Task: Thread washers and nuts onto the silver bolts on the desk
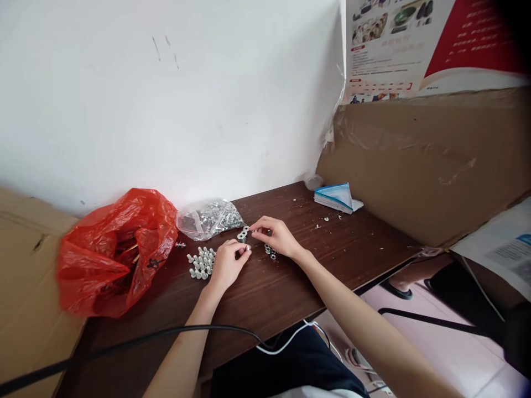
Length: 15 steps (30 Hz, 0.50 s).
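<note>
My left hand (pixel 227 264) pinches a small metal bolt (pixel 246 248) at its fingertips above the dark wooden table (pixel 298 276). My right hand (pixel 274 235) reaches toward a few washers (pixel 243 233) lying in front of it, fingers curled; what its fingertips hold is too small to tell. A cluster of bolts (pixel 201 262) stands just left of my left hand. Several nuts (pixel 270 251) lie under my right wrist.
A clear plastic bag of metal parts (pixel 209 218) and a red plastic bag (pixel 116 249) sit at the back left. A blue-white paper packet (pixel 337 197) lies at the back right, against a cardboard sheet (pixel 423 166). Black and white cables (pixel 265 340) cross the table's front edge.
</note>
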{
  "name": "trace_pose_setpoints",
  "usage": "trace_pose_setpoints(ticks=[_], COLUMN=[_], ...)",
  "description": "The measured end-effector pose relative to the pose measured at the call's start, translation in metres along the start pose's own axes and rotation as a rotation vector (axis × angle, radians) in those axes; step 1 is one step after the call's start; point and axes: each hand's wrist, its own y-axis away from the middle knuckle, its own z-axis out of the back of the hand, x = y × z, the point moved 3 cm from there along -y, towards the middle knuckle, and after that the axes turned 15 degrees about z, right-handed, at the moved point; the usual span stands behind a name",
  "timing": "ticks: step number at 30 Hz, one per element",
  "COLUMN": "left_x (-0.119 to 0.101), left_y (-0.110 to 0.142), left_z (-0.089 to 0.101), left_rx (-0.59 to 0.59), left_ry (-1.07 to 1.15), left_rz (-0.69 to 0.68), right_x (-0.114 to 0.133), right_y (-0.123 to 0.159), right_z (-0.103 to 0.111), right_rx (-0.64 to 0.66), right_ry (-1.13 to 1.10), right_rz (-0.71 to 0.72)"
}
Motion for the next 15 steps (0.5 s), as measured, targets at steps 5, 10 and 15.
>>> trace_pose_setpoints(ticks=[5, 10, 15], left_x=[-0.003, -0.005, -0.003], left_y=[0.001, 0.0, -0.001], left_z=[0.001, 0.001, 0.001], left_rx=[-0.006, -0.004, 0.006], left_ry=[-0.037, -0.034, -0.032], left_rz=[0.004, 0.01, 0.023], right_x=[0.01, 0.011, 0.015], right_y=[0.003, 0.005, 0.003], right_z=[-0.015, -0.016, -0.014], right_rx=[0.044, 0.086, 0.149], right_ry=[-0.19, -0.215, -0.125], right_rz=[-0.028, 0.003, 0.132])
